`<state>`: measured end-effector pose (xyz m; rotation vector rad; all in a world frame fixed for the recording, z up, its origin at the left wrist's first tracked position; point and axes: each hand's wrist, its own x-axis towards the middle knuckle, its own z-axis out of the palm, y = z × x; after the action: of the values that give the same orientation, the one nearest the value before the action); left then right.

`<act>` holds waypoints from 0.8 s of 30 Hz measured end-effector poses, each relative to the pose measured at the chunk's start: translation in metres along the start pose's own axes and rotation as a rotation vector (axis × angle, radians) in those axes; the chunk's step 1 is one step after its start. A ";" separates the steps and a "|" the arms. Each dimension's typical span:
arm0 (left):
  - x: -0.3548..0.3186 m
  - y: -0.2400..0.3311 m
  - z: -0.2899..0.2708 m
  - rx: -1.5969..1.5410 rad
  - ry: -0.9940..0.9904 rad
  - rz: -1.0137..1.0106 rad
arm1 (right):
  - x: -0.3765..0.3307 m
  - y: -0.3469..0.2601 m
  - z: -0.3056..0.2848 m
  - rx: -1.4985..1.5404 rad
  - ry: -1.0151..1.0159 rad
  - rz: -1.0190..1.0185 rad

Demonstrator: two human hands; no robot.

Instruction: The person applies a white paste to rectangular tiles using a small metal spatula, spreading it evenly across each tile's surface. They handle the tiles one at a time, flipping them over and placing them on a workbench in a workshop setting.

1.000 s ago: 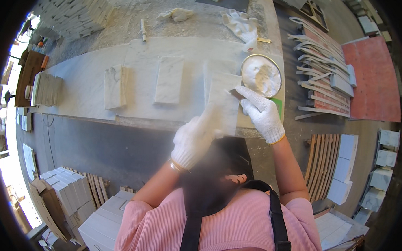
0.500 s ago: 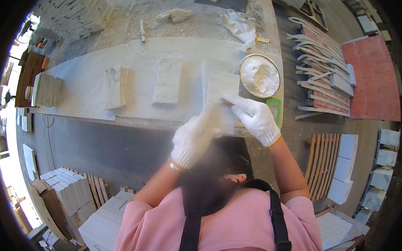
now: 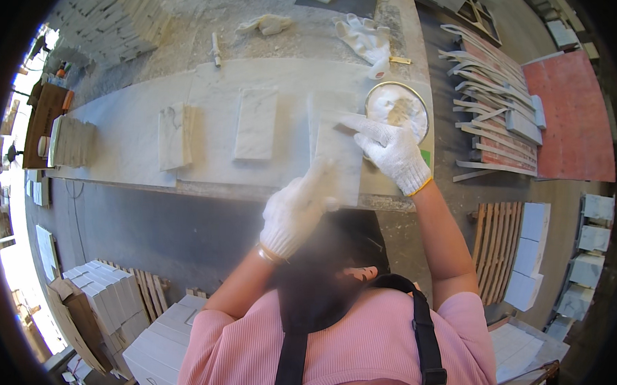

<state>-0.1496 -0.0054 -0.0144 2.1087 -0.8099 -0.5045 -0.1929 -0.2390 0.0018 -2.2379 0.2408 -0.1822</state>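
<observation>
Shows a tile stack (image 3: 72, 141) at left on the table (image 3: 308, 38), then paired marble tiles (image 3: 175, 137). Has left hand (image 3: 290, 216) at near end of a white tile (image 3: 339, 144); blurred, cannot tell grip. Pinches a thin dark piece (image 3: 344, 128) over it with right hand (image 3: 393, 151), beside a paste tin (image 3: 426, 122).

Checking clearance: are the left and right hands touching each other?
Apart. In the head view, the pale tile shows between the left hand and the right hand.
</observation>
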 end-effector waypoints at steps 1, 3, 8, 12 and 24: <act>0.000 0.000 0.000 0.000 -0.006 -0.004 | -0.007 -0.003 0.002 0.030 -0.012 -0.020; 0.000 0.000 -0.002 -0.016 -0.039 -0.019 | -0.021 -0.009 0.005 0.058 -0.051 -0.008; 0.001 -0.003 -0.002 -0.024 0.024 0.078 | -0.015 -0.005 0.003 0.078 -0.024 -0.011; 0.000 -0.002 -0.004 0.008 -0.001 0.028 | 0.004 0.005 -0.004 -0.032 -0.031 0.059; 0.002 0.000 -0.018 0.472 0.193 0.255 | -0.073 0.004 -0.040 0.420 0.021 0.335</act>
<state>-0.1374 0.0030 -0.0041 2.3801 -1.1479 0.0355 -0.2728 -0.2538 0.0201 -1.7519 0.5321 -0.0671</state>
